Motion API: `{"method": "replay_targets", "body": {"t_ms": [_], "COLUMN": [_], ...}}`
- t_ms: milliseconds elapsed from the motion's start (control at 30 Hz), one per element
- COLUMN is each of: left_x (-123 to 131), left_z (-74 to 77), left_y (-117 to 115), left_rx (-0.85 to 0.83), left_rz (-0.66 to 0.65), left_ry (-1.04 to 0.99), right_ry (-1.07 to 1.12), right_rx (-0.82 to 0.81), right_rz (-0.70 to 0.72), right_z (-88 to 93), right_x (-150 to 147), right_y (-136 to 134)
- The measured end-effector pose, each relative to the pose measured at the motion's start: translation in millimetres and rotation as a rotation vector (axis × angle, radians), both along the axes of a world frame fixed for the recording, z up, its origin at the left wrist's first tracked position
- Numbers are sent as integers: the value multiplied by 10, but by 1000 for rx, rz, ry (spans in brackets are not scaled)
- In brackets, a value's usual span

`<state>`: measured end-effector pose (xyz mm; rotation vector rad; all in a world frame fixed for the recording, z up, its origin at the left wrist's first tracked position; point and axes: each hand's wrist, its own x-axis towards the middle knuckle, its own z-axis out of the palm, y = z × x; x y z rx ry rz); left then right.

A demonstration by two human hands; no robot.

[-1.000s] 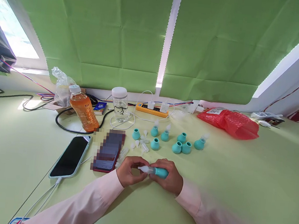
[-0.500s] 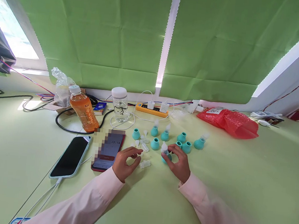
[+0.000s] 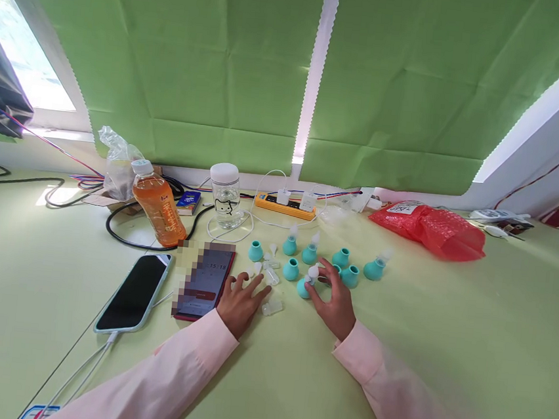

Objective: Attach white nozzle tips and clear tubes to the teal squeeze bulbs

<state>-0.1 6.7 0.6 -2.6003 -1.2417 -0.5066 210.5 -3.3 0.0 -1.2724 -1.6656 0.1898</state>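
Observation:
My right hand (image 3: 334, 302) rests on the pale green table (image 3: 446, 331), fingers spread around a teal bulb with a clear tip (image 3: 306, 284) that stands upright beside it; the fingertips reach a teal bulb (image 3: 335, 271) behind. My left hand (image 3: 242, 300) lies low with fingers stretched toward several small clear plastic tips (image 3: 268, 273); one clear piece (image 3: 272, 307) lies just right of it. Several more teal bulbs (image 3: 349, 275) stand in a cluster beyond, some capped with clear tips.
A red-cased phone (image 3: 203, 281) and a light blue phone on a cable (image 3: 134, 292) lie left of my hands. Behind stand an orange drink bottle (image 3: 159, 203), a clear jar (image 3: 224, 194), a yellow power strip (image 3: 284, 205) and a red plastic bag (image 3: 430, 229).
A second ago both hands held an assembled teal bulb with its tip. My right hand carried it forward and stood it upright among the others; my left hand let go and reached toward the clear tips.

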Motion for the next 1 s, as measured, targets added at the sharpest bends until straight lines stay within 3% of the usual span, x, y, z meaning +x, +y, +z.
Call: {"method": "replay_targets", "body": {"t_ms": [100, 200, 300, 400, 533, 800, 1000], "left_x": [27, 42, 42, 42, 37, 23, 55], "left_z": [-35, -44, -42, -50, -92, -79, 34], "left_y": [-30, -35, -24, -10, 29, 75, -2], "left_rx": [-14, -21, -13, -9, 0, -67, -441], "left_rz": [-16, -30, -69, -69, -85, -247, -66], "left_ry": [34, 38, 30, 2, -83, -464, -685], "right_ry": [-65, -117, -278, -532, -640, -425, -218], "right_rx": [75, 296, 419, 246, 29, -33, -130], "right_rz": [-15, -71, 68, 278, 313, 285, 285], "right_z": [10, 20, 24, 23, 0, -129, -141], "right_x": [-23, -80, -206, -359, -459, -372, -380], "right_y": [-25, -124, -269, -360, -349, -288, -308]}}
